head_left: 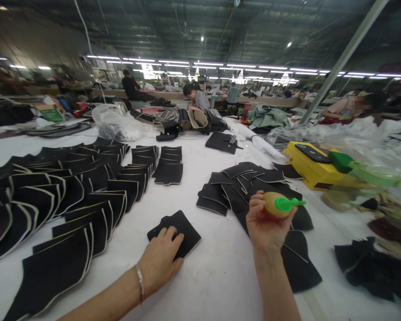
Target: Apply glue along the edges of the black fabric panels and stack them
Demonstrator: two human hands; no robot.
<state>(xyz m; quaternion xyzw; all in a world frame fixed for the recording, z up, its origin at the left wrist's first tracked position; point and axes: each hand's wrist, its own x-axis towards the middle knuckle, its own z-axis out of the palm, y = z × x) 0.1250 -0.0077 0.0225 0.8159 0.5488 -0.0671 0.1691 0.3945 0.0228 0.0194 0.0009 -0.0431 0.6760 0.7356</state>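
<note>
My left hand (165, 256) lies with its fingers spread on a small black leather-like piece (183, 232), pressing it flat on the white table (214, 285). My right hand (267, 227) is raised and wrapped round a yellowish squeeze bottle (273, 204) with a bright green nozzle cap (287, 203). The nozzle points to the right, away from the small piece. Beneath and behind the right hand is a loose heap of black cut pieces (217, 191). Long rows of overlapping black pieces (67, 249) with pale edges spread over the left side.
A yellow box (307, 167) stands at the right, beside clear plastic sheeting (370, 138). Black scraps (370, 267) lie at the right edge. Farther back are a black flap piece with a buckle (222, 141) and a plastic bag (116, 125). Several people work in the background.
</note>
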